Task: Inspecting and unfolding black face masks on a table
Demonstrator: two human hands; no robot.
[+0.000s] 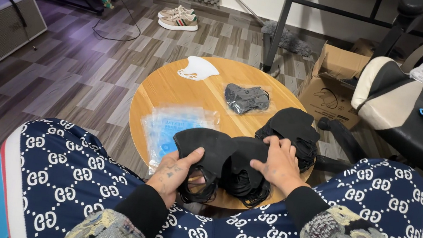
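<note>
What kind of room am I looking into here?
Probably a room at home, maybe a bedroom or hobby room: a pair of white sneakers sits on the grey wood-plank floor, a white-and-black padded chair stands by, and black cloth face masks lie on a small round wooden table.

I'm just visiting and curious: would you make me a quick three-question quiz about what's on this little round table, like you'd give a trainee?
1. True or false: the white mask lies at the far edge of the round wooden table, away from both hands.
2. What does the left hand grip? A) a shoe B) a black mask C) a computer mouse
3. Fill in: the right hand rests on a pile of ____ masks.

Key: 1 true. 2 B, thumb on top of the mask at the near edge. 3 black.
</note>
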